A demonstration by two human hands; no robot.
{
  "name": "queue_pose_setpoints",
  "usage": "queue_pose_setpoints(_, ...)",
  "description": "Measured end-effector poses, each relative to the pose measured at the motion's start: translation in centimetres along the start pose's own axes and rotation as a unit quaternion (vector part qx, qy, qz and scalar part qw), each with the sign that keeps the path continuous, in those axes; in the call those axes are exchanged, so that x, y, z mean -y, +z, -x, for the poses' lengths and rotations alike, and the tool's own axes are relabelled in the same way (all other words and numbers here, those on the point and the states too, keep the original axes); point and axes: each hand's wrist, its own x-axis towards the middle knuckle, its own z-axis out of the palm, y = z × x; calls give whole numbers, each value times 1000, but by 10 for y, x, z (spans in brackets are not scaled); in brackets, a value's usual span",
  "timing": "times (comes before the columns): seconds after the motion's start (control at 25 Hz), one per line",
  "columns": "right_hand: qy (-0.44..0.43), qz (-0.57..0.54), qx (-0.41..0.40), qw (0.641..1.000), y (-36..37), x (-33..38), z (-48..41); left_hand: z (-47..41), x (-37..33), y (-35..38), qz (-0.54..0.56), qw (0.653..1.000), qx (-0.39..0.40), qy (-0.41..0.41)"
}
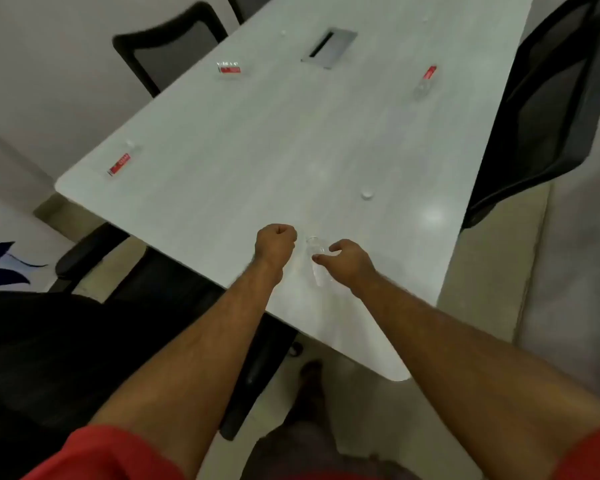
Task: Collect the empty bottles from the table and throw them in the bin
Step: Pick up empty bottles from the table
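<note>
A clear plastic bottle (317,271) without a label or cap stands near the table's front edge. My right hand (347,261) has its thumb and fingers closed around the bottle's upper part. To the left of the bottle, my left hand (276,244) is a closed fist; nothing shows inside it. Three more clear bottles with red labels lie on the pale table (257,150): one at the left edge (120,163), one at the far left (230,68), one at the far right (426,79). A small white cap (367,194) lies beyond my right hand. No bin is in view.
Black office chairs stand around the table: one at the far left (174,46), one on the right (548,109), one close on my left (84,341). A grey cable hatch (329,46) is set into the tabletop. My foot (310,379) is on the pale floor below.
</note>
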Motion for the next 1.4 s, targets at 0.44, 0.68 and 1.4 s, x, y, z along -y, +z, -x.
queue_pose_setpoints(0.44, 74, 2, -77, 994, 10, -6, -68, -95, 17, 42, -100, 993, 55, -38)
queue_pose_setpoints(0.68, 122, -123, -183, 968, -37, -32, -80, -114, -15, 110, -297, 935, 140, 136)
queue_pose_setpoints(1.4, 48, -230, -93, 967, -80, -85, -30, -50, 1, 146, -89, 982, 169, -12)
